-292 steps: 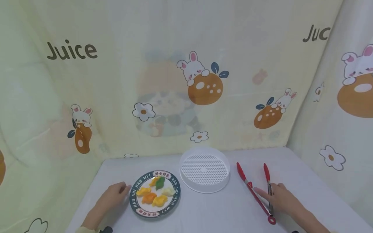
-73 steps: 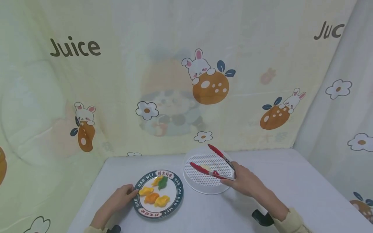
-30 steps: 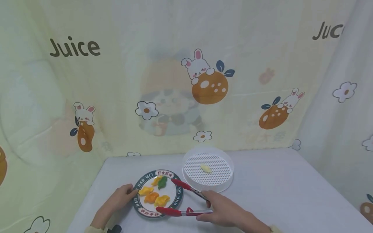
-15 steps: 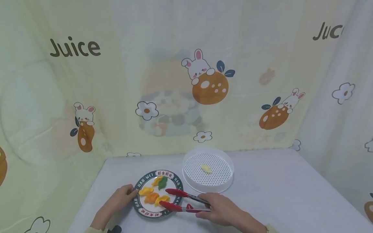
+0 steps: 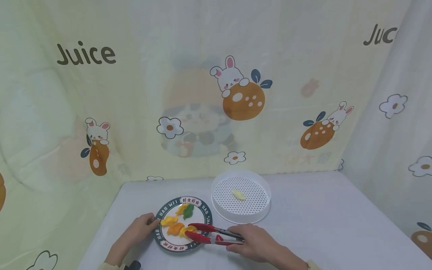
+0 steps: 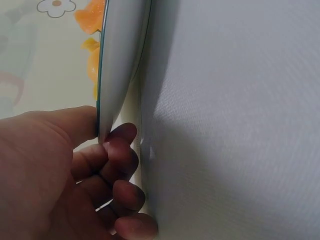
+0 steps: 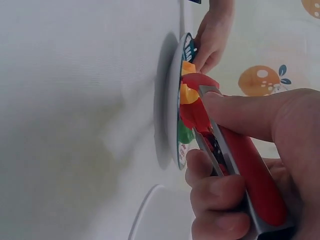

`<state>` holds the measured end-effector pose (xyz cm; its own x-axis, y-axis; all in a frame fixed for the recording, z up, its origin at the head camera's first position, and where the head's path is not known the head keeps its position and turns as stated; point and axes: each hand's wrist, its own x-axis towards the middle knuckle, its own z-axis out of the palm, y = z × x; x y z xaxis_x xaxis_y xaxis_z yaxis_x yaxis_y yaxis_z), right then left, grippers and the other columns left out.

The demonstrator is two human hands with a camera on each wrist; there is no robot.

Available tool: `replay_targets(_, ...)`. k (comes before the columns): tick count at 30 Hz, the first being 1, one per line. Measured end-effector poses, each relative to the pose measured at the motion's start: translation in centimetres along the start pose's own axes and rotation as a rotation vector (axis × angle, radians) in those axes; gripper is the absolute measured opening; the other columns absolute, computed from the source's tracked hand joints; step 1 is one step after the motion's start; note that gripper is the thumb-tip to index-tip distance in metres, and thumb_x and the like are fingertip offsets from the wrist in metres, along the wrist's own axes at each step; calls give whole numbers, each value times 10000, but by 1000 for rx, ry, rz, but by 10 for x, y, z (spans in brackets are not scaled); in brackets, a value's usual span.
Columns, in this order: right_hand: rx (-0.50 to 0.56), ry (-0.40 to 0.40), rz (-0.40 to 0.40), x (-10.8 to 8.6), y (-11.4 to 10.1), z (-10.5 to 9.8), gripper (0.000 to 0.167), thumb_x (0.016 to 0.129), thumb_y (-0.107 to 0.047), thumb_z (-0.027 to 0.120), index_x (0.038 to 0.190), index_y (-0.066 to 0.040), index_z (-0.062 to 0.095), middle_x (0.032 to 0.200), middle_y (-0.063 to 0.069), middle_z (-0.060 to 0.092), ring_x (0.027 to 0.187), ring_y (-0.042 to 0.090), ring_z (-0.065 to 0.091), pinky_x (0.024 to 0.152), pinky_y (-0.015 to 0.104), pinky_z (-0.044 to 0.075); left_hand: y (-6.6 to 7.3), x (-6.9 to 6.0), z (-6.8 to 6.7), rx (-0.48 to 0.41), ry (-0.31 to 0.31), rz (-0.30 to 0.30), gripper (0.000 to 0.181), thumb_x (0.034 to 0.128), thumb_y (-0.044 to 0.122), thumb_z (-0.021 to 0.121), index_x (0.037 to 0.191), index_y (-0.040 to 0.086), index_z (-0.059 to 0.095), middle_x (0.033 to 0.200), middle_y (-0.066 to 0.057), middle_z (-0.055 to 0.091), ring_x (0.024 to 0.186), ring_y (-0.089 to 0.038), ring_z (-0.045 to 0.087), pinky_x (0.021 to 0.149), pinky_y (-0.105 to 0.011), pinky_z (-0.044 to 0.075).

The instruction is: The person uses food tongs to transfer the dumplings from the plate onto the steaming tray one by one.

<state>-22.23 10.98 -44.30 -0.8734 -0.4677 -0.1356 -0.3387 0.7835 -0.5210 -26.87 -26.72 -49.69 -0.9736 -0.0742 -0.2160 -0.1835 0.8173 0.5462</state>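
Observation:
My left hand (image 5: 139, 228) pinches the left rim of a round plate (image 5: 164, 245) with a dark green patterned border, its thumb on top and fingertips underneath in the left wrist view. My right hand (image 5: 253, 243) grips metal tongs with red tips (image 5: 199, 238). Those tips sit either side of a yellow dumpling (image 5: 183, 232) at the plate's front right and seem to touch it. Beside it on the plate lie an orange dumpling (image 5: 175, 229), a yellow one (image 5: 169, 221), and a green dumpling (image 5: 188, 212) against another yellow one (image 5: 182, 208).
A round white steamer basket (image 5: 243, 218) with a perforated bottom stands behind and right of the plate. One pale dumpling (image 5: 239, 195) lies in it. Printed curtains (image 5: 135, 93) enclose the white table (image 5: 303, 210) at the back and sides.
The right hand took up the tongs from the table; the pale dumpling went from plate to basket. Since then the tongs came back over the plate and narrowed around the front yellow dumpling.

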Motion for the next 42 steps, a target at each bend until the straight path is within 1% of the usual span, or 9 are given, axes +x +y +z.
replay_targets(5,27,27,-19,-4,-2,-8,423,850,-459,769,1177,-197,710,830,-141,597,756,77,516,647,276,417,0,0,0,-4,1,6,260,1008,300,589,835,108,556,723,-24,539,689,-158,487,614,-290,405)
replay_targets(12,54,78,-26,-7,-3,-21,466,847,-496,761,1203,-204,690,910,-131,616,808,74,545,671,248,449,2,-1,0,-3,-1,-4,247,1005,291,596,847,103,564,733,-27,539,702,-159,491,622,-291,403)
replay_targets(19,68,78,-35,-8,0,-24,442,849,-489,763,1184,-210,691,901,-127,613,805,80,546,660,248,443,1,-1,0,-8,1,-1,248,1006,291,596,850,101,562,737,-29,538,705,-160,490,625,-294,402)
replay_targets(24,77,88,-21,-8,5,-24,491,844,-492,766,1224,-193,685,930,-112,621,817,91,550,654,249,456,1,-1,0,-12,2,2,247,1006,286,595,847,102,557,736,-29,535,703,-159,488,626,-295,401)
replay_targets(27,68,103,-18,-8,10,-24,505,842,-492,768,1245,-200,681,959,-104,631,838,102,552,665,265,454,1,-2,0,-9,2,-3,247,1005,288,595,846,102,559,739,-29,537,706,-159,491,627,-295,404)
replay_targets(34,49,126,47,-8,24,-24,530,842,-468,773,1297,-224,654,1074,-71,663,902,127,574,734,324,499,1,-1,1,-12,-1,-17,240,1002,286,599,850,103,567,744,-31,543,711,-161,497,630,-293,406)
replay_targets(38,35,167,78,-10,34,-27,528,840,-478,771,1283,-212,665,1078,-57,681,899,133,583,744,346,494,0,0,2,-11,1,-16,241,1002,289,600,851,104,568,743,-32,546,710,-163,499,628,-294,408)
replay_targets(42,48,208,130,-11,42,-36,577,826,-513,772,1286,-180,670,1085,-44,691,895,132,584,745,334,488,0,0,2,-7,6,-13,245,1004,291,597,849,105,563,740,-31,544,707,-162,496,627,-295,410)
